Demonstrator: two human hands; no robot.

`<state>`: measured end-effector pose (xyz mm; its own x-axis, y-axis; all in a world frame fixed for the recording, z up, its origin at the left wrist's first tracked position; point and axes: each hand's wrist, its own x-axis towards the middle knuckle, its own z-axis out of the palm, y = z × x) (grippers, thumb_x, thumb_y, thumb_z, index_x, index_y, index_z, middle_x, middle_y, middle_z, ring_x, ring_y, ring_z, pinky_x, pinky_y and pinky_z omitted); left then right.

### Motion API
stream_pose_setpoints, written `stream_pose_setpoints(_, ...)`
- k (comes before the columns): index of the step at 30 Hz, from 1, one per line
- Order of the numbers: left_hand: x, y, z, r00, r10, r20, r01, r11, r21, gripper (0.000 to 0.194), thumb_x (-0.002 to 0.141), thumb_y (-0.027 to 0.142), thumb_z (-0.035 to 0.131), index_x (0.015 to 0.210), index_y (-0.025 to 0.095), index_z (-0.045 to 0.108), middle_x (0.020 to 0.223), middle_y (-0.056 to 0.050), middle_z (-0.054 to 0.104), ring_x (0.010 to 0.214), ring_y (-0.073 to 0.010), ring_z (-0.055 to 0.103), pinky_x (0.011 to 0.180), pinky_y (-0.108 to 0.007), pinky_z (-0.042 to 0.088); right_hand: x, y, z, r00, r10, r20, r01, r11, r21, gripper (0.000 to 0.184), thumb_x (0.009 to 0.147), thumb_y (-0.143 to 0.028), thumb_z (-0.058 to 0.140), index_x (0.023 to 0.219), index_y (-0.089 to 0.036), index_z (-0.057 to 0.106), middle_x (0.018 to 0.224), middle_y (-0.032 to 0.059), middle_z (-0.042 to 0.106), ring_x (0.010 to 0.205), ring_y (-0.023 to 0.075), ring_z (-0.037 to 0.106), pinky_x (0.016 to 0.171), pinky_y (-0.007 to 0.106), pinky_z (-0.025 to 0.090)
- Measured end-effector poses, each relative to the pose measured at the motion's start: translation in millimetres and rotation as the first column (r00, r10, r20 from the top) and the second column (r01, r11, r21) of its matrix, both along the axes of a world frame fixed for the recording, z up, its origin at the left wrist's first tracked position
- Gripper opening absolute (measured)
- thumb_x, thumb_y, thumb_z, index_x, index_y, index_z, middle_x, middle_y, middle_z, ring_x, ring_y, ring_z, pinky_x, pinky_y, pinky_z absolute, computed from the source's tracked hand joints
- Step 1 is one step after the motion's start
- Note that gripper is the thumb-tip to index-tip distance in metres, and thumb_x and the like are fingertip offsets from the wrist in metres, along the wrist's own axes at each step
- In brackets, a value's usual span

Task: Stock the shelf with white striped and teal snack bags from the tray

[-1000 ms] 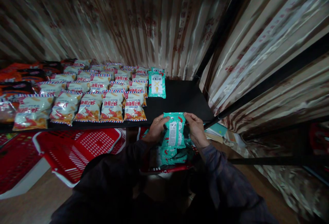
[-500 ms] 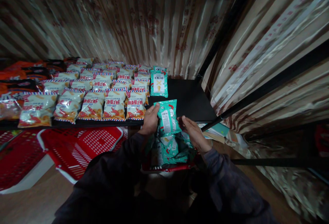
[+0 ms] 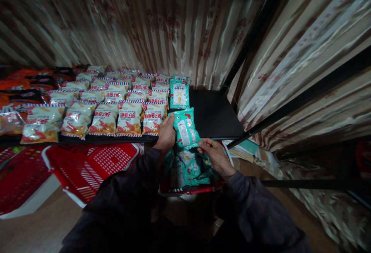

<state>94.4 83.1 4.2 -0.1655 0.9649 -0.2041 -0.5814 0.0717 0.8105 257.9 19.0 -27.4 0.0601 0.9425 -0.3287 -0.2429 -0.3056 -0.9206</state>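
My left hand (image 3: 166, 133) grips the left edge of a teal snack bag (image 3: 185, 128) and holds it over the front of the black shelf (image 3: 214, 115), its back label facing up. My right hand (image 3: 213, 153) pinches the bag's lower right corner. Another teal bag (image 3: 179, 94) lies flat on the shelf just beyond, face up. Below my hands a red basket (image 3: 189, 189) holds several more teal bags (image 3: 193, 170).
Rows of white and red snack bags (image 3: 129, 117) fill the shelf to the left, with orange bags (image 3: 17, 90) at far left. Red baskets (image 3: 92, 168) sit on the floor below. Striped curtains hang behind and to the right. A black shelf frame (image 3: 290, 110) runs along the right.
The teal bag has risen from above the basket to the shelf front, carried by my left hand. My right hand shifted from the bag's top to its lower corner.
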Motion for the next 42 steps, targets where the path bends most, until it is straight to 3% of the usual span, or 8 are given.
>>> stream_pose_setpoints(4,-2,-1,1.9,1.0,0.008,0.012,-0.008,1.0,0.025,0.024,0.081,0.04,0.069,0.08,0.018,0.061,0.072,0.0,0.069,0.082,-0.0163,0.068,0.08,-0.027,0.052,-2,-3,-0.1,1.0,-0.002,0.004,0.002,1.0,0.003,0.042,0.046,-0.044,0.09,0.073,-0.018,0.072,0.058,-0.003,0.064,0.051,0.0089,0.054,0.051,0.022,0.043)
stream_pose_setpoints(12,0,-7,-8.5,0.971,-0.239,0.003,0.239,0.971,0.017,0.04,0.073,0.045,0.077,0.102,0.019,0.065,0.098,-0.006,0.073,0.095,-0.0201,0.068,0.083,-0.03,0.052,6,4,-9.3,0.986,-0.133,-0.105,0.137,0.99,0.036,0.038,0.051,-0.039,0.089,0.079,-0.022,0.071,0.065,-0.0031,0.066,0.057,0.0105,0.059,0.053,0.024,0.049)
stream_pose_setpoints(21,15,-22,-24.9,0.92,-0.379,-0.098,0.384,0.923,0.034,0.062,0.061,0.044,0.085,0.112,0.014,0.066,0.094,-0.009,0.075,0.088,-0.0237,0.07,0.08,-0.034,0.053,10,10,-14.2,0.977,-0.186,-0.102,0.193,0.98,0.055,0.039,0.049,-0.041,0.089,0.076,-0.022,0.069,0.065,-0.0033,0.065,0.057,0.0106,0.058,0.053,0.023,0.049)
stream_pose_setpoints(25,14,-24,-28.7,0.92,-0.361,-0.15,0.375,0.924,0.079,0.056,0.065,0.044,0.082,0.11,0.013,0.067,0.092,-0.009,0.076,0.091,-0.0236,0.069,0.082,-0.033,0.053,15,15,-12.5,0.988,-0.154,0.002,0.152,0.98,0.129,0.039,0.06,-0.046,0.082,0.087,-0.022,0.069,0.077,-0.0005,0.069,0.069,0.0142,0.063,0.065,0.027,0.052)
stream_pose_setpoints(28,13,-23,-33.6,0.906,-0.364,-0.217,0.39,0.916,0.09,0.052,0.066,0.038,0.08,0.11,0.013,0.067,0.094,-0.009,0.075,0.097,-0.0249,0.068,0.084,-0.033,0.052,24,22,-4.8,0.956,-0.225,0.187,0.165,0.942,0.291,0.043,0.073,-0.052,0.072,0.104,-0.023,0.067,0.098,0.0043,0.07,0.087,0.0189,0.066,0.077,0.033,0.053)
stream_pose_setpoints(32,14,-28,-36.9,0.833,-0.34,-0.435,0.419,0.903,0.097,0.041,0.069,0.029,0.075,0.108,0.018,0.07,0.104,-0.008,0.074,0.101,-0.0257,0.067,0.087,-0.034,0.052,37,31,11.6,0.701,-0.435,0.566,-0.025,0.777,0.629,0.041,0.086,-0.048,0.059,0.119,-0.023,0.064,0.114,0.0099,0.064,0.105,0.0232,0.059,0.093,0.042,0.048)
stream_pose_setpoints(36,16,-39,-32.3,0.709,-0.263,-0.655,0.45,0.883,0.132,0.032,0.072,0.021,0.071,0.104,0.024,0.074,0.109,-0.005,0.073,0.104,-0.0263,0.065,0.099,-0.033,0.045,42,39,20.0,0.534,-0.501,0.681,-0.169,0.726,0.667,0.037,0.09,-0.046,0.055,0.117,-0.024,0.068,0.12,0.0109,0.063,0.117,0.0267,0.053,0.103,0.047,0.039)
stream_pose_setpoints(42,16,-49,-29.7,0.617,-0.314,-0.722,0.542,0.834,0.101,0.028,0.075,0.019,0.067,0.1,0.028,0.076,0.101,-0.003,0.075,0.101,-0.028,0.066,0.097,-0.033,0.044,48,52,12.8,0.651,-0.41,0.639,-0.119,0.775,0.62,0.024,0.084,-0.043,0.06,0.077,-0.024,0.073,0.099,0.0064,0.071,0.104,0.0252,0.06,0.099,0.046,0.041)
